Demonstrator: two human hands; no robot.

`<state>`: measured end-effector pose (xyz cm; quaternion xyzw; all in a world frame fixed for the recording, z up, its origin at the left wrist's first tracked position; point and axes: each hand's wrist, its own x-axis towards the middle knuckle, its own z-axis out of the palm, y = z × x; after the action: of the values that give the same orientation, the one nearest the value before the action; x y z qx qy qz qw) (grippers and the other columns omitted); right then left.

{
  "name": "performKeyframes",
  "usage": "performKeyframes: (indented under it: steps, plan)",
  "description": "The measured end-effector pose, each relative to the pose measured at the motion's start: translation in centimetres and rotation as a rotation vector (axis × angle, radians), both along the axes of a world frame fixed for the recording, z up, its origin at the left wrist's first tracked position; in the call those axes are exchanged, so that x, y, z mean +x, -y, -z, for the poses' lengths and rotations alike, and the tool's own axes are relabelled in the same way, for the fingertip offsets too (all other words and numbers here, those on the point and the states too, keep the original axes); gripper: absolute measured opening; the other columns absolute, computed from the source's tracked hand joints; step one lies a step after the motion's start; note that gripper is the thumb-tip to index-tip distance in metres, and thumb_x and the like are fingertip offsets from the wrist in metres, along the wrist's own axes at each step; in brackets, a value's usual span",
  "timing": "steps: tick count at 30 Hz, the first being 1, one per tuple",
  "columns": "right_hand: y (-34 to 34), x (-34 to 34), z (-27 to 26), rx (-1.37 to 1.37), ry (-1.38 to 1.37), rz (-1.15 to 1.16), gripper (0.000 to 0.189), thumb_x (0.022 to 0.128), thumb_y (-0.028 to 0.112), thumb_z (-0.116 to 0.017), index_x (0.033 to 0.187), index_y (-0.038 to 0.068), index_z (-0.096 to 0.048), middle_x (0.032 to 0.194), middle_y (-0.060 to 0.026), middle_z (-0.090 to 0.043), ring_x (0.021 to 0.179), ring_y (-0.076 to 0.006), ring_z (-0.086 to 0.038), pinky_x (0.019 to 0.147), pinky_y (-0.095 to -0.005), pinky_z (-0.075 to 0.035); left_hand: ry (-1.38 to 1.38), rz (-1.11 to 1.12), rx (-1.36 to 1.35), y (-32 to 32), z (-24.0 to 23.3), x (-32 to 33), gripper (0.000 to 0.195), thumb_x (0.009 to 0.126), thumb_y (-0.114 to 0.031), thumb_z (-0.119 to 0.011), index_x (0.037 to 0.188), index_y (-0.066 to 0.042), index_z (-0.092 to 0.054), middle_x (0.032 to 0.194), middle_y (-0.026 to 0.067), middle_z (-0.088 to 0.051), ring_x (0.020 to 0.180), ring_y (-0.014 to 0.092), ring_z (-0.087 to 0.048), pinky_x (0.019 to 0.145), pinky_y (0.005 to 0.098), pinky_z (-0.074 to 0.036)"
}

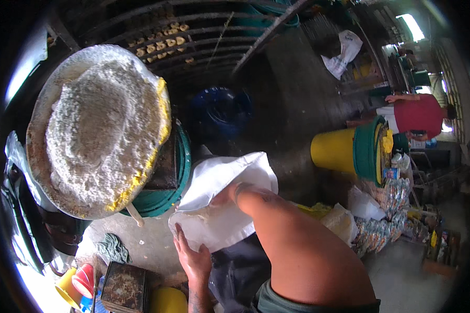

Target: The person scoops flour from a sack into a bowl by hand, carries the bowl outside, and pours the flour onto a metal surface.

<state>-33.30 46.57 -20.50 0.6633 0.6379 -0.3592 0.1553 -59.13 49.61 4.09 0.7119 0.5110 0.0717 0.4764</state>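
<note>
A white sack (219,219) stands with its mouth open in front of me. My right hand (223,195) reaches down inside it, its fingers mostly hidden by the sack's wall and shadow. Against the sack's near left rim rests my left hand (192,254), fingers spread and thumb apart. To the left, a wide round basin (41,168) holds a large heap of white, flour-like powder (98,125) with a hollow in its middle. Yellow matter (162,113) cakes the basin's right edge. Below the basin are a green tub (186,156) and a wooden handle (135,215).
A rack (219,29) holds rows of dough-like pieces (160,47). Beyond the sack stands a blue tub (223,109). At right are a yellow bin (333,150) with a green rim, packaged goods (380,234) and a person in red (419,115). Dark metal trays (123,285) lie lower left.
</note>
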Motion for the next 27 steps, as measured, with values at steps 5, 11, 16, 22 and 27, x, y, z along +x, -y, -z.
performKeyframes:
  steps: [5,11,16,22,27]
  plan:
    - [0.2,-1.8,0.5,-0.012,-0.023,-0.008,0.036,0.092,0.027,-0.055,0.118,0.008,-0.071,0.127,-0.0171,-0.066,0.119,-0.0327,-0.061,0.103,-0.0458,-0.045,-0.038,-0.006,0.032,0.7,-0.5,-0.1,0.094,0.07,0.009,-0.062,0.157,-0.005,-0.029,0.15,0.0281,-0.041,0.137,0.049,-0.04,0.114,0.051,-0.037]
    - [-1.0,-5.8,1.7,0.06,-0.036,0.011,0.037,0.091,0.027,-0.056,0.119,0.008,-0.071,0.127,-0.0165,-0.067,0.119,-0.0322,-0.061,0.104,-0.045,-0.045,-0.024,-0.014,-0.007,0.9,-0.1,-0.4,0.09,0.071,0.007,-0.061,0.155,0.0,-0.03,0.154,0.0265,-0.04,0.14,0.048,-0.038,0.117,0.0495,-0.034]
    - [-1.3,-10.0,0.2,0.209,-0.03,0.034,0.038,0.09,0.028,-0.057,0.119,0.008,-0.071,0.127,-0.016,-0.067,0.12,-0.0318,-0.061,0.104,-0.0443,-0.045,-0.034,-0.043,0.079,2.3,0.2,0.4,0.088,0.071,0.007,-0.062,0.153,0.002,-0.031,0.153,0.0264,-0.041,0.14,0.047,-0.039,0.117,0.0488,-0.035]
    - [-1.3,-4.1,-5.6,0.104,-0.029,0.004,0.045,0.079,0.031,-0.066,0.117,0.009,-0.074,0.125,-0.0132,-0.07,0.12,-0.0296,-0.063,0.105,-0.042,-0.047,0.076,-0.008,0.156,3.7,3.6,1.7,0.09,0.073,-0.001,-0.072,0.154,0.002,-0.032,0.155,0.0267,-0.039,0.145,0.042,-0.037,0.119,0.0483,-0.031]
    - [-0.5,4.6,-13.7,-0.224,-0.113,-0.204,0.043,0.077,0.039,-0.067,0.106,0.009,-0.078,0.111,-0.0143,-0.074,0.105,-0.0318,-0.069,0.087,-0.051,-0.054,0.097,0.001,0.183,3.9,3.6,0.0,0.094,0.07,0.004,-0.07,0.155,-0.001,-0.031,0.154,0.0265,-0.039,0.143,0.043,-0.039,0.119,0.0473,-0.033]
